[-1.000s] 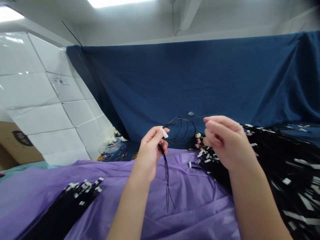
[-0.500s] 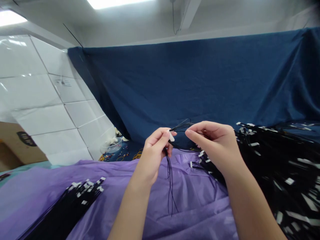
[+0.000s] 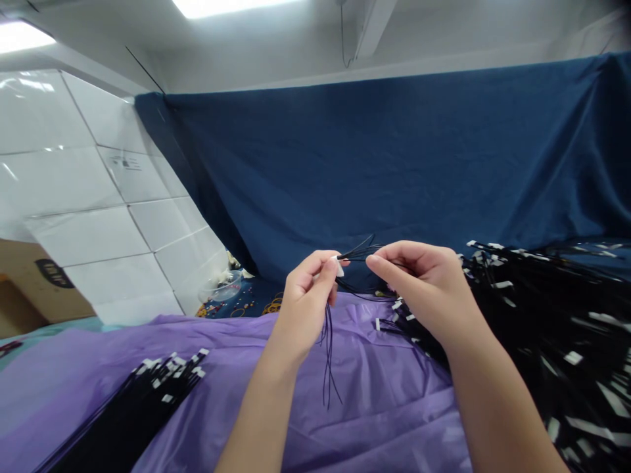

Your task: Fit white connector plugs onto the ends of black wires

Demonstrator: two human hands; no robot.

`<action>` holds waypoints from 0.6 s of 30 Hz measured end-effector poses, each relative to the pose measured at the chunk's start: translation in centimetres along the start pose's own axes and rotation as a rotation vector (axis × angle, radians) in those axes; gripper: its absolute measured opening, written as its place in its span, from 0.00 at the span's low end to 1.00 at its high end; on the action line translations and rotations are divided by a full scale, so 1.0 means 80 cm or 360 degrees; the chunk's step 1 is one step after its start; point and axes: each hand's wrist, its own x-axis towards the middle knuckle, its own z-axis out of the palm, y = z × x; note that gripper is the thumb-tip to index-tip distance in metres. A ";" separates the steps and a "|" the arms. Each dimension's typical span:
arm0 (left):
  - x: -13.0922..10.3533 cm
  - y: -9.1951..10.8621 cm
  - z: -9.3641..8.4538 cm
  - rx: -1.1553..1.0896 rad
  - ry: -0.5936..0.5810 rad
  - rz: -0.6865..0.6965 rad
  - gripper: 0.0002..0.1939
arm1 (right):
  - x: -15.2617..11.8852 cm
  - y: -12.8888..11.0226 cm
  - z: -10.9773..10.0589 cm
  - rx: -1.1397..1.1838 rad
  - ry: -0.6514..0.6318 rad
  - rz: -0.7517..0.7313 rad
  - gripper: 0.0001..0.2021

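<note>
Between thumb and fingers, my left hand [image 3: 308, 299] pinches a small white connector [image 3: 338, 266] with thin black wires [image 3: 328, 348] attached. Some of those wires hang down below the hand with their ends loose. Others run rightward to my right hand [image 3: 419, 272], whose thumb and forefinger are closed on them. Both hands are raised above the purple cloth, a short gap apart. The right hand's curled fingers hide where the wires run on. Under the right wrist lie more black wires with white connectors [image 3: 398, 305].
At left on the purple cloth [image 3: 374, 407] lies a bundle of black wires [image 3: 123, 407] with white ends. A large heap of similar wires [image 3: 537, 328] fills the right. Behind are a clear plastic bowl [image 3: 220, 289], stacked white boxes [image 3: 89, 177] and a blue curtain [image 3: 345, 164].
The hanging wire ends have swung slightly left and up. The white connector has turned a little in my left fingers. Both hands stay in nearly the same place.
</note>
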 end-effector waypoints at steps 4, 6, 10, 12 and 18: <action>-0.003 -0.003 0.001 0.0196 0.0071 0.0191 0.10 | -0.001 0.000 -0.001 -0.0028 0.0008 0.0076 0.12; -0.004 -0.003 0.003 0.0259 0.0102 0.0258 0.10 | -0.001 0.000 -0.002 -0.0025 0.0014 0.0122 0.13; -0.006 -0.001 0.007 0.0369 0.0114 0.0386 0.09 | 0.000 0.000 -0.003 0.0044 -0.0008 0.0216 0.14; -0.007 -0.001 0.008 0.0422 0.0118 0.0430 0.09 | 0.001 -0.001 -0.004 0.0066 -0.0027 0.0244 0.14; -0.006 -0.001 0.007 0.0173 0.0146 0.0270 0.09 | -0.002 -0.005 0.000 0.0179 -0.0112 0.0230 0.15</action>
